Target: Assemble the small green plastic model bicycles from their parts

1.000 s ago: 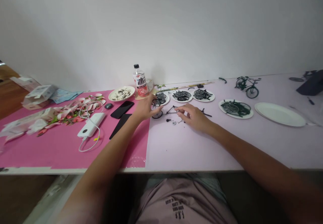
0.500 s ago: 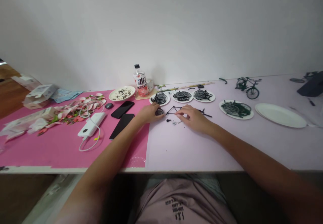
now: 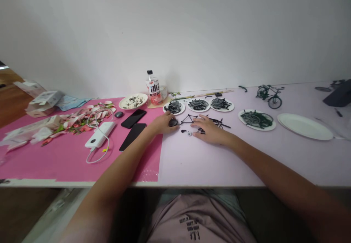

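My left hand (image 3: 163, 123) is curled at the seam between the pink and pale table coverings, its fingers round a small black toy bicycle wheel (image 3: 173, 122). A thin black toy bicycle frame (image 3: 188, 118) lies flat between my hands. My right hand (image 3: 211, 130) rests low on the table with thumb and fingers apart, around a small black part (image 3: 201, 130). Other thin black parts (image 3: 225, 125) show beyond it, partly hidden by the hand. Just left of my right thumb lie a small black saddle-like piece (image 3: 183, 131) and a tiny grey piece (image 3: 189, 133).
Small plates of black bicycle parts (image 3: 198, 110) line the back, with a plate of dark green parts (image 3: 257, 126) and a bare white plate (image 3: 304, 135) rightward. An assembled toy bicycle (image 3: 270, 96) stands behind. Leftward are a bottle (image 3: 154, 89), phones (image 3: 133, 118), a power bank (image 3: 100, 134) and petals (image 3: 82, 118).
My right hand has shifted slightly down and right off the frame, and its fingers have spread, showing a small black part between them. My left hand stays at the wheel.
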Demonstrator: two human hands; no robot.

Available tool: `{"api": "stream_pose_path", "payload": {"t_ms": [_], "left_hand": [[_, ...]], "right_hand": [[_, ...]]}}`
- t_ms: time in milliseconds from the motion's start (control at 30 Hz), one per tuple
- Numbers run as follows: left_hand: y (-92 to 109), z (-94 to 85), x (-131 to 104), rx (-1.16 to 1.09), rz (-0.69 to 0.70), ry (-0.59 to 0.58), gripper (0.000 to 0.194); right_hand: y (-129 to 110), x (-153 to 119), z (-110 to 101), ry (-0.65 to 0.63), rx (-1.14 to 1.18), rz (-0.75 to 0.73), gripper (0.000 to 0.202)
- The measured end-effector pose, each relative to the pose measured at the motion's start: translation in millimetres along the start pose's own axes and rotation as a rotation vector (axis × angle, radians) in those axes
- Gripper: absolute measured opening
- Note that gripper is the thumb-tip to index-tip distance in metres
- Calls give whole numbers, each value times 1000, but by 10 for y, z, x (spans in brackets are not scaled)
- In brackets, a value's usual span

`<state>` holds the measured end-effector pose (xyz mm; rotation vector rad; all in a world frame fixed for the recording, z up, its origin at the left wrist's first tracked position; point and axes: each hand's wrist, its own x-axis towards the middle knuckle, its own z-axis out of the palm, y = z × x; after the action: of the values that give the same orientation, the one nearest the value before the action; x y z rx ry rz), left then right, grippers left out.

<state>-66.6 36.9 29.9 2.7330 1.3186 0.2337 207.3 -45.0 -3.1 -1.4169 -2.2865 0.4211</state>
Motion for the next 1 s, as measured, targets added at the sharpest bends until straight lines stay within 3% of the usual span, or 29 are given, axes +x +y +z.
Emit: {"api": "stream_pose_path", "payload": {"t_ms": [533, 800, 1000], "left_hand": [[13, -125, -18, -58, -55, -91, 61], [-123, -113, -14, -119, -34, -4, 62], [-117, -113, -7, -96, -74, -31, 65]], "right_hand": [[-68, -7, -17, 11, -12, 36, 43], [-56, 19, 3, 54, -5, -13, 41], [-46, 28, 31, 131, 50, -50, 35]]}}
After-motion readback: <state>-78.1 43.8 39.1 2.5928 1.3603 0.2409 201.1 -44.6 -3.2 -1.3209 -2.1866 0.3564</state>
